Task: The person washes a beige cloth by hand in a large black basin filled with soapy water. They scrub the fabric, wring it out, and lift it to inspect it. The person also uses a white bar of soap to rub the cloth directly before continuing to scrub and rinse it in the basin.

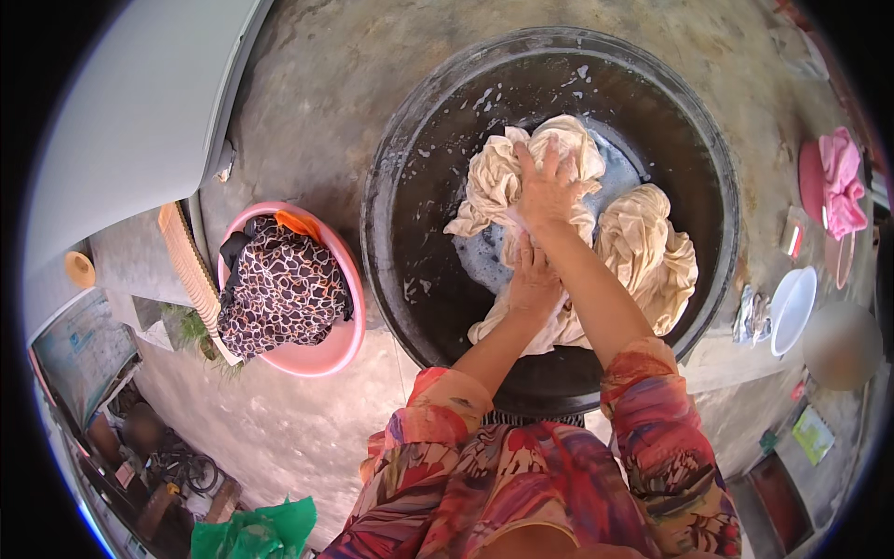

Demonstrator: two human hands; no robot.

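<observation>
Wet cream cloth (492, 171) lies bunched in a large round black tub (433, 230), partly in soapy water (482, 262). My right hand (552, 192) bears down on the upper bundle, its spread fingers dug into the folds. Just below it, my left hand (534, 283) holds the same fabric, with its fingertips close to my right wrist. More cream cloth (635, 244) is heaped at the right inside the tub. Fabric partly hides the fingertips of both hands.
Left of the tub, a pink basin (353, 279) holds patterned dark fabric (286, 293) and an orange piece (298, 223). At right are a pale blue basin (794, 311) and a pink cloth (841, 182). Green plastic-like sheeting (255, 527) lies at lower left.
</observation>
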